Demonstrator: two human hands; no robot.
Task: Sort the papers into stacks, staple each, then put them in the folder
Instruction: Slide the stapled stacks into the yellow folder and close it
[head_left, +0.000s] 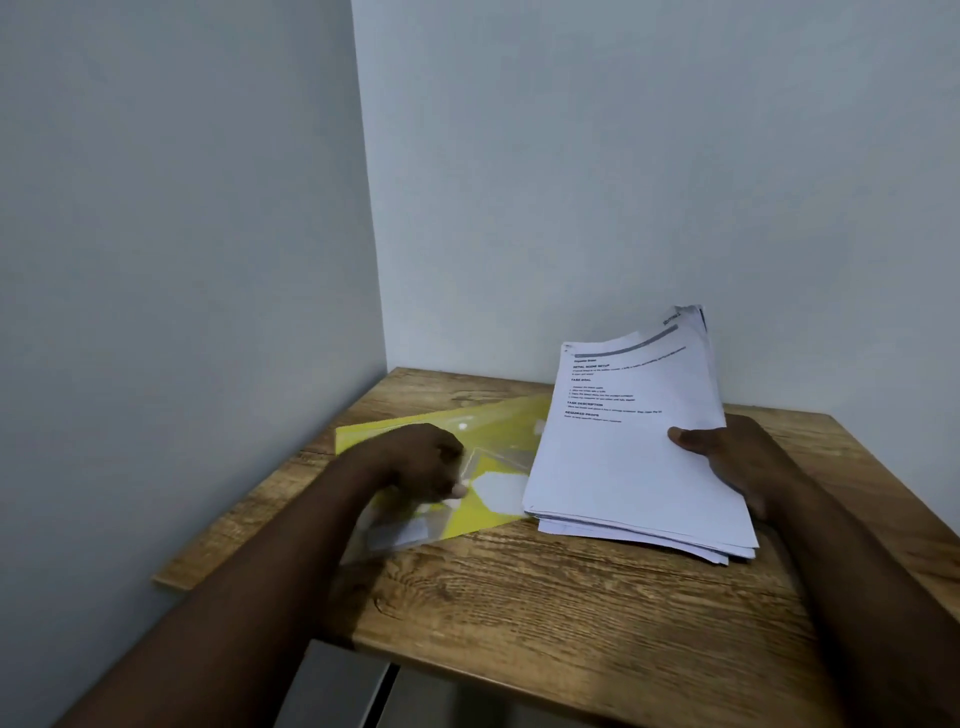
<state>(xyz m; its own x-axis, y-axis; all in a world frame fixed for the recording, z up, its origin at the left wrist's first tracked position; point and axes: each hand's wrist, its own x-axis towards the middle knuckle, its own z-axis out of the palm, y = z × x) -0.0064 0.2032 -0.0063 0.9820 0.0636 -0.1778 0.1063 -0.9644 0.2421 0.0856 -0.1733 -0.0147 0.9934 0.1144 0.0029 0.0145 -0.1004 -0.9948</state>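
A thick stack of white printed papers (631, 452) is tilted up from the wooden table (571, 597), its lower edge on the wood. My right hand (727, 457) grips the stack's right side, thumb on the top sheet. To the left lies a translucent yellow plastic folder (498, 421), partly under the stack. My left hand (421, 462) is over the folder with fingers curled, blurred, and seems to pinch its clear flap. No stapler is visible.
The table sits in a corner between two plain grey walls (208, 208). Its left edge runs along the wall; the front edge drops off to a grey surface (337, 686) below. Bare wood lies in front of the stack.
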